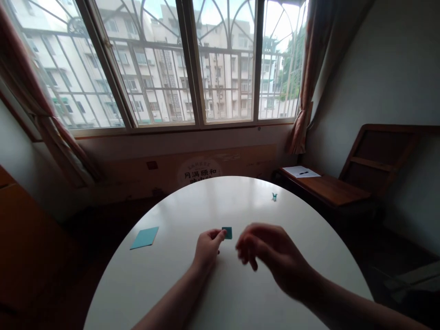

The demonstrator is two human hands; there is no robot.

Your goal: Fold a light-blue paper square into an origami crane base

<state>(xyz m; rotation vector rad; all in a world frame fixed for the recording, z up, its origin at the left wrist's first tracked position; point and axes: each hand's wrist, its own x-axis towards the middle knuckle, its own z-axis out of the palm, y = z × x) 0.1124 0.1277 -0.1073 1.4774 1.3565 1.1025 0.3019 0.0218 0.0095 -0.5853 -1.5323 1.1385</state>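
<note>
Between the thumb and fingers of my left hand [206, 247] is a small teal folded paper square [227, 233], pinched at its left edge above the white table. Just to the right, my right hand [263, 250] hovers with its fingers loosely bent and partly apart, and nothing shows in it. It is slightly blurred and does not touch the paper. A small blue-green folded paper figure [274, 196] stands toward the far right of the table. Over on the left lies a flat light-blue stack of square paper [145, 238].
The round white table [165, 293] has its far edge near the window wall. Beyond it on the right, a wooden bench [330, 190] holds a white sheet [300, 171] with a dark pen-like item on it. A printed box [240, 160] lies under the window.
</note>
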